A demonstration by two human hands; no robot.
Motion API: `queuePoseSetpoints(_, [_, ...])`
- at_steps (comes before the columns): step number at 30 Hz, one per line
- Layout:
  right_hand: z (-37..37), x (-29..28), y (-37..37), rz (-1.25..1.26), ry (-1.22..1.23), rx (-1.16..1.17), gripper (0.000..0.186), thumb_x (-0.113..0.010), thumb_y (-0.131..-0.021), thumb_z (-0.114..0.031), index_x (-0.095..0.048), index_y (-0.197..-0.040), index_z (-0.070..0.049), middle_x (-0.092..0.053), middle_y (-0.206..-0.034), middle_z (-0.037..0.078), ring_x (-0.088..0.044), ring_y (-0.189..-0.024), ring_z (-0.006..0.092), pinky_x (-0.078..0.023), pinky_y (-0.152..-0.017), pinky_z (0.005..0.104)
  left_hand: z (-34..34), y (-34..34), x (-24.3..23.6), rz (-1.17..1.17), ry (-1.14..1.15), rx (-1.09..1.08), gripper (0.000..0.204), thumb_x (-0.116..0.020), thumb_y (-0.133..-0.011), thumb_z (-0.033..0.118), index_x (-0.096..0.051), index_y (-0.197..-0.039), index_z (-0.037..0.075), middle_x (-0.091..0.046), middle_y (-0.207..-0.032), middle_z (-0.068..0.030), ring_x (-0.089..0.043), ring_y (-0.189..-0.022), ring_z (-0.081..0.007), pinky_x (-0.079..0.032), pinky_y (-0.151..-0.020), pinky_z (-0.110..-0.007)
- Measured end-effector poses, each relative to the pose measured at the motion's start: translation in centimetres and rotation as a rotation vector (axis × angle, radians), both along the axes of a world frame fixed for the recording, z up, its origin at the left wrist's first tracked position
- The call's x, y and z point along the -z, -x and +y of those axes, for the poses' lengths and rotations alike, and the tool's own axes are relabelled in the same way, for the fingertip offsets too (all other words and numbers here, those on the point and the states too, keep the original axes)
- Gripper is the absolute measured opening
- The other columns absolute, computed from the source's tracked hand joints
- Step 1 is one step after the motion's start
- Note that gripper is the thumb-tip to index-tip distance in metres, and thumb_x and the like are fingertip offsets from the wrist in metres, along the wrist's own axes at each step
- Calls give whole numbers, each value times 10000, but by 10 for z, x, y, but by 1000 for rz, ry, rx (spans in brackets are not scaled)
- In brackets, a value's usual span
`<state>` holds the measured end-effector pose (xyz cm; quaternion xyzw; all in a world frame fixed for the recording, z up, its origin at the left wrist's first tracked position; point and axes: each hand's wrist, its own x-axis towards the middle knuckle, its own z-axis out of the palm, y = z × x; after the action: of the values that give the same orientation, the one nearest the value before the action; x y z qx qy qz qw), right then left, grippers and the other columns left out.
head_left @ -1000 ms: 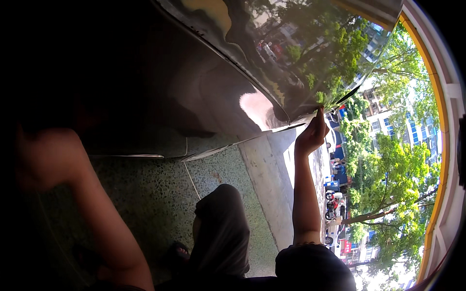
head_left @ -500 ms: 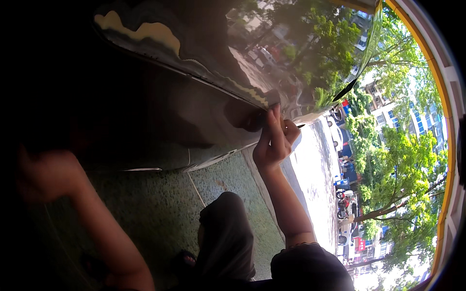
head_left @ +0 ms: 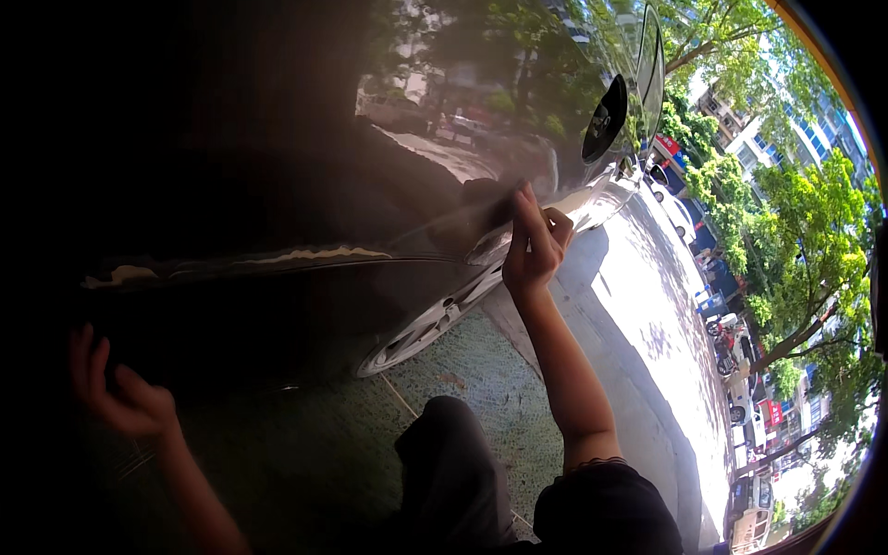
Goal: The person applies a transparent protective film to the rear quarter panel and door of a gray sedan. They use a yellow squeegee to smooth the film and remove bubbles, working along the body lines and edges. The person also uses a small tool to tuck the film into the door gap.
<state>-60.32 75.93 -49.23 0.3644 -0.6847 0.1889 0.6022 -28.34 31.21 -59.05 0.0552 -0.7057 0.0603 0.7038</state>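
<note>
A dark, glossy car body (head_left: 435, 217) fills the upper and left part of the view, mirroring trees and street. Along its crease runs a ragged, tan, bare-looking strip (head_left: 338, 252). My right hand (head_left: 536, 245) is raised against the panel above the wheel (head_left: 435, 324). Its fingers are bent and pressed together, fingertips at the paint; whatever they may hold is hidden. Low at the left, in shadow, my left hand (head_left: 134, 402) is held up near the dark lower panel with its fingers apart and nothing visible in it.
A black side mirror (head_left: 606, 120) sticks out ahead of my right hand. My bent knee (head_left: 453, 444) is over the green speckled floor (head_left: 361, 453). Bright paving (head_left: 657, 314) lies to the right, with parked vehicles and trees (head_left: 795, 277) beyond.
The view has shifted, bringing more of the wheel and side mirror into sight. My left hand, blurred and curled before, now has its fingers spread. My right hand stays at the panel.
</note>
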Motion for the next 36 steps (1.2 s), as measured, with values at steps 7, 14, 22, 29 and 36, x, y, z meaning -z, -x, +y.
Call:
queuePoseSetpoints(7, [31,-24,28,-83,106,31,420,-712,-891,33,-778,-1264,-150,-767,-1319,-2,-597,-913,238,-450,-917,333,8,2,-3,-85,8,-103,348,-488,-1098,203,-599,-1328,-33,-605,-1412,-225,-550,-1380,-395,-455,-1174,-549])
queuePoseSetpoints(14, [64,-41,73,-139,151,-19,431,-703,-902,11,-777,-1271,-200,-757,-1336,-47,-603,-949,233,-462,-940,352,8,0,-1,-286,200,-125,389,-506,-1088,232,-545,-1381,-21,-551,-1464,-234,-514,-1382,-406,-411,-1167,-544])
queuePoseSetpoints(22, [82,-48,115,-116,286,19,451,-671,-879,-11,-789,-1255,-232,-764,-1311,-85,-626,-970,214,-462,-957,338,60,28,-139,-487,534,-6,372,-540,-1015,138,-524,-1366,14,-533,-1482,-207,-503,-1388,-406,-396,-1156,-558])
queuePoseSetpoints(29, [89,-49,113,-82,294,51,404,-693,-885,-34,-806,-1217,-235,-778,-1279,-81,-611,-939,188,-455,-950,322,147,161,-297,-374,486,68,325,-564,-993,31,-620,-1312,-3,-625,-1434,-167,-557,-1381,-330,-419,-1173,-465])
queuePoseSetpoints(36, [85,-53,109,-135,277,40,371,-704,-945,-68,-787,-1275,-217,-762,-1321,-57,-618,-939,187,-425,-976,332,165,166,-296,-336,494,116,358,-549,-953,72,-646,-1282,-29,-665,-1371,-183,-595,-1318,-360,-450,-1130,-449])
